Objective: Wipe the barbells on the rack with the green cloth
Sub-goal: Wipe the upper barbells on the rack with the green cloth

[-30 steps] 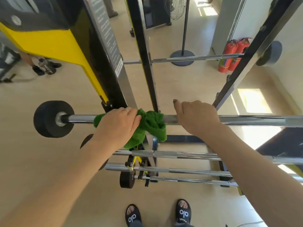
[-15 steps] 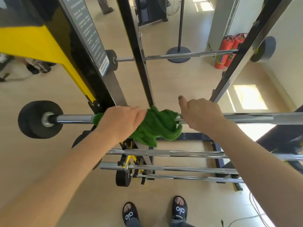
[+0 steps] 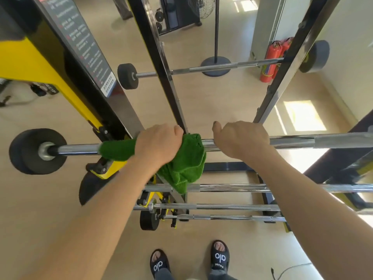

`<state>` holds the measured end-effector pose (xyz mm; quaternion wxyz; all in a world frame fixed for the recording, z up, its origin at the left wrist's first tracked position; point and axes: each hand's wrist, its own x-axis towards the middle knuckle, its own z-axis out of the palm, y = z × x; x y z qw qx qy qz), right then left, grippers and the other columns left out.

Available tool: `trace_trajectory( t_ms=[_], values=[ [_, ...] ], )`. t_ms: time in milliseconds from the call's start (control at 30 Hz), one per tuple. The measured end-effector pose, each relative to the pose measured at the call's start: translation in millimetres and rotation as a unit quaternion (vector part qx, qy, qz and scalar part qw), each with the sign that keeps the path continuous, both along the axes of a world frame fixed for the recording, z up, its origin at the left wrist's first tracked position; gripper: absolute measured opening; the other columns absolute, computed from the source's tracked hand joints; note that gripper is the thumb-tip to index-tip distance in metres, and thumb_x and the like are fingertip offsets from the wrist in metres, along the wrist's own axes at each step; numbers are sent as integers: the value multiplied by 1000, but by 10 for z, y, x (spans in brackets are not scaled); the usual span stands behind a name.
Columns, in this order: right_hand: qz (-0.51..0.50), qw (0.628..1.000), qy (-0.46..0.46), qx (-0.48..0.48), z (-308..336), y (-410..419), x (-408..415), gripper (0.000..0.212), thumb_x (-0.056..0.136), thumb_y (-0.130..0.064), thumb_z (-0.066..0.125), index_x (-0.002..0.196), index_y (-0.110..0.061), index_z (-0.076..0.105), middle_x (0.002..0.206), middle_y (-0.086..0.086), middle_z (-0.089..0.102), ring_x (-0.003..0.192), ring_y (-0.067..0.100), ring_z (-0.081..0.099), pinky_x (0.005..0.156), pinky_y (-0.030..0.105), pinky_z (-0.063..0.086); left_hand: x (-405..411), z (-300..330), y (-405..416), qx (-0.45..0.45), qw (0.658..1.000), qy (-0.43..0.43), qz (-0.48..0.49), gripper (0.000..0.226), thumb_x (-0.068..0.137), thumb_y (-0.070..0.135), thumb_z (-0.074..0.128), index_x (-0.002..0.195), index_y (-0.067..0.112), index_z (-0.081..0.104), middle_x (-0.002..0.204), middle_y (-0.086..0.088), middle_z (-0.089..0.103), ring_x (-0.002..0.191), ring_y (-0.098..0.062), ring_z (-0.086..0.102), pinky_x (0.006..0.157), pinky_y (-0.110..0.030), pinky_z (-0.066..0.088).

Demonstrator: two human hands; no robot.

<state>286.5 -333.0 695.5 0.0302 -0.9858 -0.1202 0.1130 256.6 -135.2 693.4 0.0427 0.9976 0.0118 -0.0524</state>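
Change: since a second ago the left hand [image 3: 159, 147] has slid the cloth [image 3: 181, 162] toward frame centre along the bar [image 3: 302, 141]; the gap to the right hand [image 3: 241, 139] has narrowed, and more bare steel now shows between the cloth and the left plate [image 3: 36, 151].
Meaning: the wipe appears to be travelling rightward; judged from this, the bar's left stretch is covered and the stretch under and past the right hand is not yet done.
Cloth: centre frame, wrapped round the bar, one end trailing left of the fist, a loose fold hanging down to the next bar [image 3: 232, 187] below.
Left hand: fingers curled tight round cloth and bar together; the cloth emerges on both sides of the fist.
Right hand: just right of the cloth, fingers hooked over the bare bar, thumb raised, steadying it.
Rack: lower bars at lower centre, another bar [image 3: 222, 67] at upper centre, none touched by the cloth's working part.
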Motion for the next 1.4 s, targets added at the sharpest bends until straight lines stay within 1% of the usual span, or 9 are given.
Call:
trace_trajectory(
  t_ms=[100,233,400,467,600,733,967,1133,1400],
  values=[
    [8,1000,-5,3,6,9,-15,55,102,-32,12,130,-17,57,92,7,58,74,28,42,65,35,26,-492,-234,-223,7,970,-244,-2,42,107,31,21,86,14,54,73,2,52,70,-20,53,73,-34,41],
    [-15,999,-12,37,23,12,-51,52,102,-24,15,135,-18,54,97,7,64,70,26,40,66,36,27,-622,-608,-203,78,956,-280,-33,46,103,37,39,124,-3,51,115,-21,57,109,-39,52,109,-50,35],
    [-49,997,-31,53,28,34,-121,46,99,-14,19,130,-15,53,66,2,42,55,20,37,49,29,18,-343,-307,-143,86,950,-283,-104,45,102,47,34,82,14,56,67,0,56,60,-21,54,57,-28,34],
    [-49,998,-32,29,27,46,-126,54,98,-19,14,124,-16,61,64,2,40,52,20,32,49,31,15,-270,-90,-197,73,965,-244,-64,49,103,40,25,61,20,43,50,9,43,42,-14,44,46,-24,18],
    [-39,998,-45,26,19,43,-138,58,94,-21,10,117,-14,63,64,2,39,52,19,29,49,31,13,124,52,-193,8,998,37,-45,52,102,40,25,66,16,53,65,-5,55,61,-19,54,61,-32,39],
    [-41,997,-54,35,28,27,-157,46,98,-21,15,99,-16,61,62,1,39,51,18,29,49,30,14,418,194,-195,-107,940,322,-37,40,103,38,38,88,15,67,98,-12,70,87,-26,67,84,-39,52],
    [-25,997,-63,44,21,-1,-165,46,94,-16,13,99,-15,59,65,2,43,51,19,28,48,30,15,-434,-189,-239,64,974,-210,-57,45,106,34,24,83,14,59,69,1,56,62,-18,52,61,-31,38],
    [0,997,-71,28,24,-46,-163,41,96,-12,21,111,-12,60,67,0,41,54,22,33,48,29,15,-432,-127,406,125,970,-176,-114,59,108,37,16,106,5,66,92,-13,71,84,-29,67,77,-39,50],
    [5,996,-84,-21,-15,13,-160,54,92,-15,12,110,-15,63,62,0,41,50,19,30,48,29,16,-378,-25,162,100,971,-214,-26,44,104,30,17,71,18,43,48,8,38,38,-11,40,47,-29,39]
  ],
)
